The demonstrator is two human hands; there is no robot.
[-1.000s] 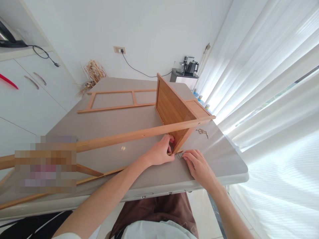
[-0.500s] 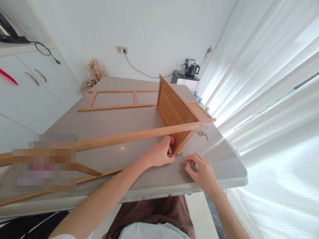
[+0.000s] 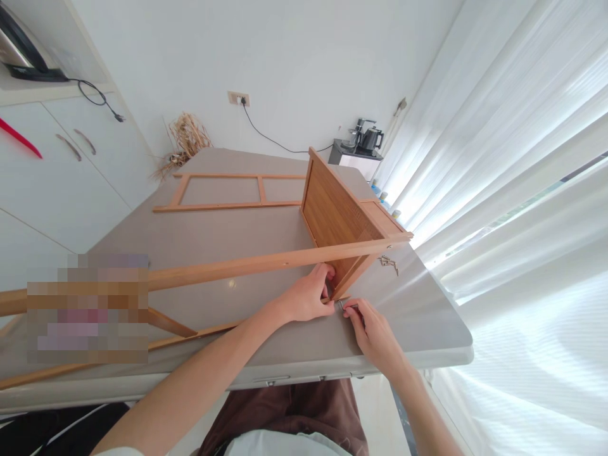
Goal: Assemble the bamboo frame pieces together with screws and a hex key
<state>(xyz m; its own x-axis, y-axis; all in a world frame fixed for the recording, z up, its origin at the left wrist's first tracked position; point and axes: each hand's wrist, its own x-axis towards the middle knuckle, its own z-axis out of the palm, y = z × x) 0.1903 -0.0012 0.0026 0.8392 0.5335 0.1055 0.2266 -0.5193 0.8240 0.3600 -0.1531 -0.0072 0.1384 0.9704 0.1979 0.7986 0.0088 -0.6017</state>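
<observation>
A slatted wooden panel (image 3: 335, 212) stands on edge on the table, joined to a long wooden side frame (image 3: 247, 263). My left hand (image 3: 311, 294) is closed around the lower near corner, where the panel meets the bottom rail of the frame. Just to the right, my right hand (image 3: 373, 326) pinches a small bent metal hex key (image 3: 341, 305). Its tip is close to that same corner; whether it sits in a screw cannot be made out. Several small metal screws (image 3: 388, 261) lie loose behind my right hand.
A second wooden frame (image 3: 218, 206) lies flat on the grey table (image 3: 228, 231) beyond the panel. Dried stalks (image 3: 187, 136) are at the far left corner. A black kettle (image 3: 372, 139) stands on a small cabinet behind. White curtains (image 3: 522, 190) hang on the right. A blurred patch hides the left end of the frame.
My right hand has moved left with the hex key, up to the panel's lower corner. My left hand keeps its grip there. The whole view has shifted slightly.
</observation>
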